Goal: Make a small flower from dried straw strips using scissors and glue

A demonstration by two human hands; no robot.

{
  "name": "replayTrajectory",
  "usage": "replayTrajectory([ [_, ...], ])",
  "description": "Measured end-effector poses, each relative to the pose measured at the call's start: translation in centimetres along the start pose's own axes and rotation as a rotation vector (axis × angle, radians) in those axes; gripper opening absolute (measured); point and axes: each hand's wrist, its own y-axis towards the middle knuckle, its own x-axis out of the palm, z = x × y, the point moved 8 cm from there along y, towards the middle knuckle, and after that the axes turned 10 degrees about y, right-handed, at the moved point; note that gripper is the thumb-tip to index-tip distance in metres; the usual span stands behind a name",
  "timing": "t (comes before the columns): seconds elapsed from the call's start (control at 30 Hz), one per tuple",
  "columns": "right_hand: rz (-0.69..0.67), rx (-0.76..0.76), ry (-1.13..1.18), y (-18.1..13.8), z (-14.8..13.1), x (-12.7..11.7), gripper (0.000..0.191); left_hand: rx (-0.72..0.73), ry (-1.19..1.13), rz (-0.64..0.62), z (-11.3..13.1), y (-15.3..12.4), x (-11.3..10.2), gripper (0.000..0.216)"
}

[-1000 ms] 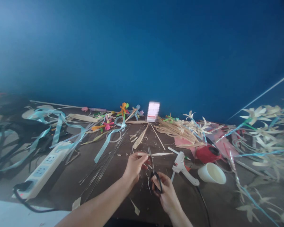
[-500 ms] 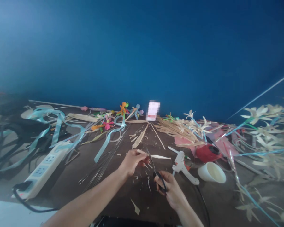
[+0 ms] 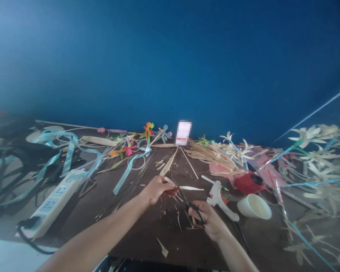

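My left hand is closed, pinching a small pale piece of dried husk between thumb and fingers. In my right hand is a pair of black-handled scissors, fingers through the loops. The blades point up and left, with their tips right at the husk by my left fingertips; whether they touch it I cannot tell. A white pointed strip lies just beyond the blades. Thin pale trimmings are scattered on the dark table below my hands, and a larger scrap rests nearer me.
To the right are a white glue gun, a white cup, a red object and husk flowers. A power strip, thin wires and blue ribbon lie left. Dried husks and a blurred-out phone-like screen sit behind.
My right hand has shifted slightly right and down with the scissors. My left hand has moved slightly up. More fine trimmings show on the table beneath the hands.
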Motion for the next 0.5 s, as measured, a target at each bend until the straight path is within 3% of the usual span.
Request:
replayTrajectory([
  [0.5, 0.077, -0.023, -0.115, 1.3, -0.8, -0.6, 0.032, -0.077, 0.064, -0.078, -1.1, 1.8, -0.8, 0.017],
])
